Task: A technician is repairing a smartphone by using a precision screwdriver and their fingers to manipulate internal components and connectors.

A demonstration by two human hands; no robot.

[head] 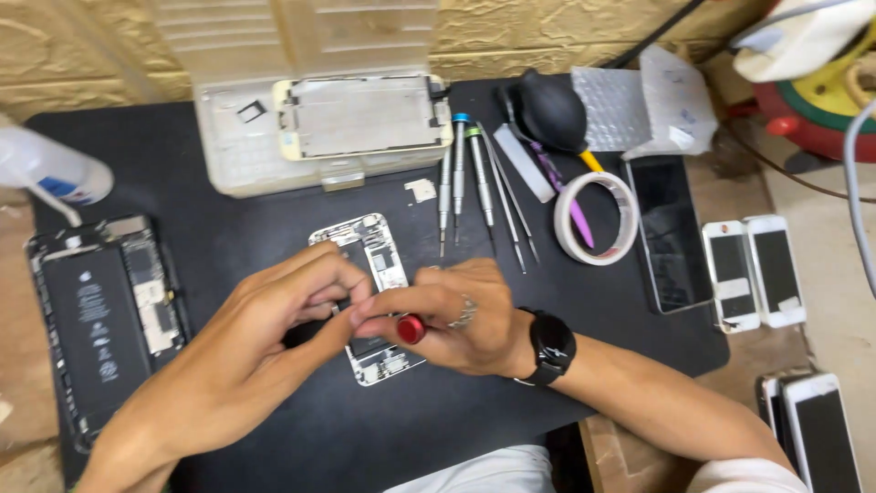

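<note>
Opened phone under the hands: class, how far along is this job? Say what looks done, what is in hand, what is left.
Done: the opened phone lies with its insides bare, and a detached screen panel rests on the clear plastic case. In hand: the right hand holds a red-capped screwdriver over the phone, while the left hand pinches beside it. Left: the screen is not refitted.
</note>
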